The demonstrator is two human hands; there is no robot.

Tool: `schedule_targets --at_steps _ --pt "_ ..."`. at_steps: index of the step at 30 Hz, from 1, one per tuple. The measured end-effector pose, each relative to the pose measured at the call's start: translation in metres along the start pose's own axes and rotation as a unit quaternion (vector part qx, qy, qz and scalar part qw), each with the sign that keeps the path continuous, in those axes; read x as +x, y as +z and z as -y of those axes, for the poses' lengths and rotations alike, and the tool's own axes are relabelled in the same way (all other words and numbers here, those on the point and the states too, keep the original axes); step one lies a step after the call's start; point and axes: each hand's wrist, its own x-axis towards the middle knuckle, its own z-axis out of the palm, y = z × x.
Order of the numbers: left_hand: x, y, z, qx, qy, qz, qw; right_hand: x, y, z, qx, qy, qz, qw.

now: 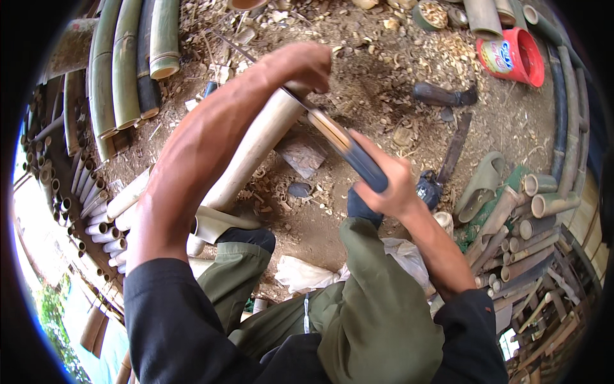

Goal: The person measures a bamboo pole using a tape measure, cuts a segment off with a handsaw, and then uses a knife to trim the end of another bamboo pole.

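A pale bamboo pole (259,150) slants up from beside my left knee towards the middle of the view. My left hand (312,67) is curled over its far end, the fingers bent down and partly hidden. My right hand (390,176) is wrapped around the dark rear part of a long handle, tan towards the front. This belongs to a thin-bladed tool (332,131), whose blade crosses the pole just below my left hand and reappears beyond my left forearm. The blade shows edge-on, so I cannot tell whether it is a saw or a knife.
Wood chips cover the dirt floor (307,224). Thick green bamboo poles (128,70) lie at far left, cut tubes (105,237) below them. A red plastic tub (531,57) lies at far right, near a dark wooden piece (438,95). Bamboo offcuts (524,256) pile up right.
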Motion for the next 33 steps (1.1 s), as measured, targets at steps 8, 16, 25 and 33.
schedule_targets --at_steps 8,16,25,33 --pt "-0.063 -0.086 0.002 0.204 -0.048 -0.112 0.971 -0.116 -0.075 0.014 -0.035 -0.050 -0.046 0.997" --pt "-0.292 -0.121 0.063 0.344 -0.168 -0.480 0.789 -0.243 -0.137 0.027 -0.248 0.063 -0.326 0.910" --pt "-0.500 0.086 0.021 -0.025 -0.394 -0.214 0.893 -0.203 -0.250 -0.119 -0.448 0.138 -0.433 0.770" --pt "-0.423 0.273 -0.008 -0.607 -0.371 -0.309 0.632 -0.232 -0.254 -0.227 -0.564 0.129 -0.182 0.795"
